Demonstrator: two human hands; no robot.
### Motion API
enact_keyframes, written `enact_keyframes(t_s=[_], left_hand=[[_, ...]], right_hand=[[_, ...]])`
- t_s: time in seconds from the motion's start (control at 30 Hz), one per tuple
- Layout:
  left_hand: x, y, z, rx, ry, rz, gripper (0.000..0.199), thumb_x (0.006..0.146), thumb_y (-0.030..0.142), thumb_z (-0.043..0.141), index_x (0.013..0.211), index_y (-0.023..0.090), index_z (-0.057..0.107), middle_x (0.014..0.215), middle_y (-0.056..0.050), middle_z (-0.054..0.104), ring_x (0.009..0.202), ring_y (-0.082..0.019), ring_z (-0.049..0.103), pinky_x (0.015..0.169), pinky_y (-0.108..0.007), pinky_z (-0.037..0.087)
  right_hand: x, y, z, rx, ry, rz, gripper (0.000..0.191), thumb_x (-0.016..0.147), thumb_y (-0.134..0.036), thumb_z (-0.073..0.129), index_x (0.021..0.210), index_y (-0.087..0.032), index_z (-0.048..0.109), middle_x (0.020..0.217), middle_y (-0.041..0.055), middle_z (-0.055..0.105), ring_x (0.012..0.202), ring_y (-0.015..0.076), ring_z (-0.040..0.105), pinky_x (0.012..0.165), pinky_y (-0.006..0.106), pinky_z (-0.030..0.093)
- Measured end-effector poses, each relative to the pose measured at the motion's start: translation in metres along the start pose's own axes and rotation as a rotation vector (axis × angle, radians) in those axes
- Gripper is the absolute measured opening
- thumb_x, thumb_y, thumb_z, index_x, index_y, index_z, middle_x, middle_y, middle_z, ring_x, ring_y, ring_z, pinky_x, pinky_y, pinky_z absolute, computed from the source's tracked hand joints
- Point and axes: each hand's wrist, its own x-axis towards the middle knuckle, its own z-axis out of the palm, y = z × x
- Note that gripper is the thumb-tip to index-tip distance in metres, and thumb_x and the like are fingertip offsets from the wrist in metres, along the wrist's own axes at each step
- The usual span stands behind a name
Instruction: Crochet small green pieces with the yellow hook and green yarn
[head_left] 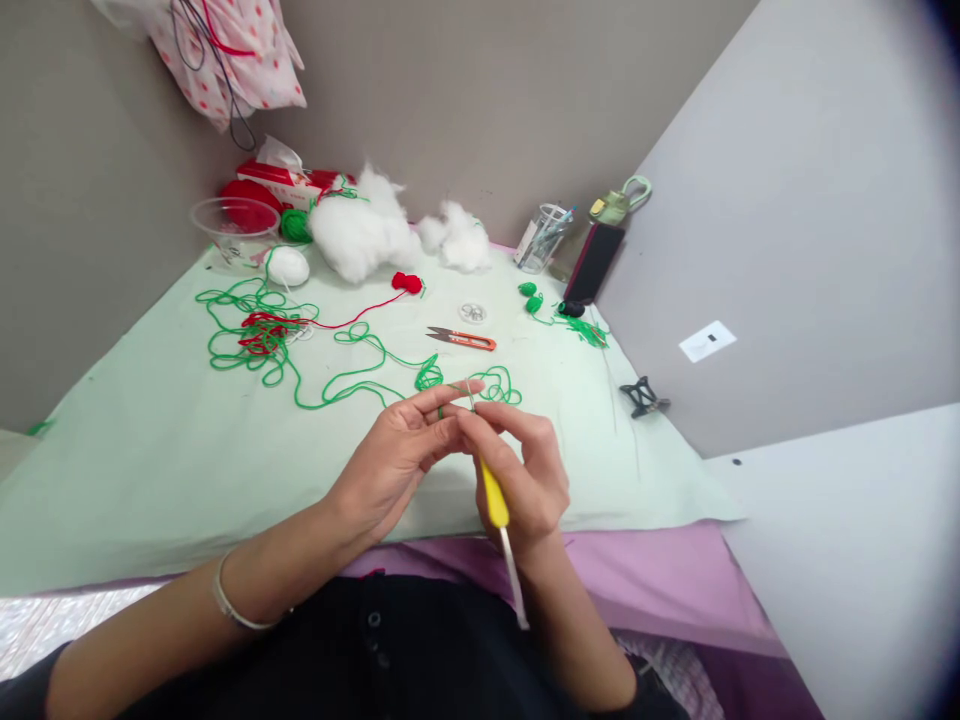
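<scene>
Between the thumb and fingers of my right hand (521,480) is a crochet hook with a yellow handle (494,494), its tip pointing away from me. A pale strap hangs from the handle's lower end. My left hand (409,450) meets it at the hook's tip, index finger stretched out and thumb pressed toward the other fingers. Green yarn (441,411) passes around its fingers; the small stitches at the tip are mostly hidden. Just beyond both hands lies a loose heap of green yarn (428,373). Orange-handled thread snips (463,339) rest farther back.
Tangled green and red yarn (262,335) spreads over the left of the table. White stuffing (364,235), a clear plastic tub (236,240) and a tissue box (281,185) stand behind. At the right are a phone (594,262), a bottle (611,205) and a black stand (643,397).
</scene>
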Motion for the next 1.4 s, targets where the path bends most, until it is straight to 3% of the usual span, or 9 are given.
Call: enact_keyframes(t_s=[0.07,0.2,0.27,0.43,0.67,0.97,1.1,1.27,1.4], left_hand=[[0.002,0.0,-0.002,-0.053,-0.032,-0.076,0.029,0.078,0.024,0.091,0.105,0.018,0.086,0.092,-0.003,0.074,0.08,-0.009,0.065,0.079,-0.019,0.054],[0.001,0.006,-0.007,-0.049,-0.026,-0.089,0.025,0.077,0.02,0.09,0.101,0.016,0.087,0.083,0.0,0.068,0.07,-0.006,0.061,0.072,-0.016,0.054],[-0.001,0.009,-0.006,-0.001,-0.032,-0.048,0.022,0.079,0.021,0.088,0.101,0.018,0.087,0.081,0.0,0.068,0.071,-0.008,0.062,0.073,-0.018,0.054],[-0.006,0.009,-0.002,0.126,-0.07,0.016,0.025,0.083,0.021,0.086,0.108,0.024,0.086,0.077,0.003,0.065,0.072,-0.008,0.063,0.075,-0.019,0.053],[-0.004,0.007,0.0,0.061,-0.077,0.007,0.027,0.083,0.027,0.087,0.11,0.023,0.085,0.098,-0.002,0.074,0.082,-0.011,0.066,0.085,-0.026,0.055],[-0.004,0.011,-0.001,0.119,0.001,0.016,0.033,0.076,0.024,0.092,0.108,0.02,0.084,0.077,0.003,0.065,0.077,-0.013,0.066,0.085,-0.029,0.055],[-0.004,0.012,-0.001,0.111,0.01,0.038,0.029,0.076,0.02,0.091,0.104,0.019,0.085,0.077,0.003,0.064,0.077,-0.013,0.068,0.086,-0.03,0.058],[-0.003,0.013,-0.003,0.142,0.011,0.045,0.029,0.078,0.023,0.091,0.106,0.022,0.085,0.083,0.002,0.066,0.078,-0.013,0.071,0.084,-0.028,0.059],[-0.004,0.014,-0.003,0.178,0.009,0.068,0.025,0.077,0.024,0.091,0.101,0.022,0.086,0.081,0.002,0.064,0.078,-0.013,0.068,0.084,-0.028,0.059]], right_hand=[[0.0,0.002,-0.002,0.017,0.024,0.015,0.037,0.096,-0.008,0.066,0.124,-0.03,0.076,0.113,0.0071,0.077,0.099,0.0205,0.075,0.083,0.037,0.065],[0.01,0.004,-0.009,0.407,0.128,0.389,0.024,0.105,-0.019,0.055,0.11,-0.027,0.077,0.093,0.0027,0.075,0.071,0.0144,0.068,0.067,0.033,0.059],[0.015,0.004,-0.01,0.582,0.108,0.481,0.021,0.105,-0.025,0.057,0.105,-0.027,0.078,0.092,0.0024,0.075,0.069,0.0138,0.066,0.063,0.031,0.056],[0.015,0.003,-0.007,0.613,-0.014,0.481,0.019,0.103,-0.026,0.062,0.108,-0.029,0.08,0.1,0.0029,0.079,0.079,0.015,0.068,0.072,0.032,0.057],[0.014,0.003,-0.008,0.619,-0.003,0.485,0.018,0.103,-0.027,0.063,0.107,-0.028,0.08,0.097,0.0028,0.079,0.077,0.015,0.067,0.071,0.033,0.057],[0.014,0.003,-0.01,0.668,0.054,0.517,0.019,0.105,-0.029,0.058,0.105,-0.025,0.076,0.095,0.0036,0.075,0.072,0.0144,0.07,0.065,0.033,0.06],[0.014,0.001,-0.01,0.629,0.091,0.51,0.019,0.106,-0.026,0.056,0.104,-0.024,0.075,0.094,0.003,0.074,0.072,0.0139,0.071,0.064,0.032,0.061],[0.012,-0.004,-0.011,0.474,0.057,0.328,0.022,0.105,-0.018,0.056,0.111,-0.025,0.076,0.101,0.0051,0.077,0.084,0.0168,0.073,0.07,0.034,0.062],[0.011,-0.004,-0.012,0.495,0.075,0.399,0.023,0.106,-0.02,0.053,0.109,-0.024,0.075,0.097,0.0041,0.076,0.076,0.016,0.073,0.067,0.035,0.063]])
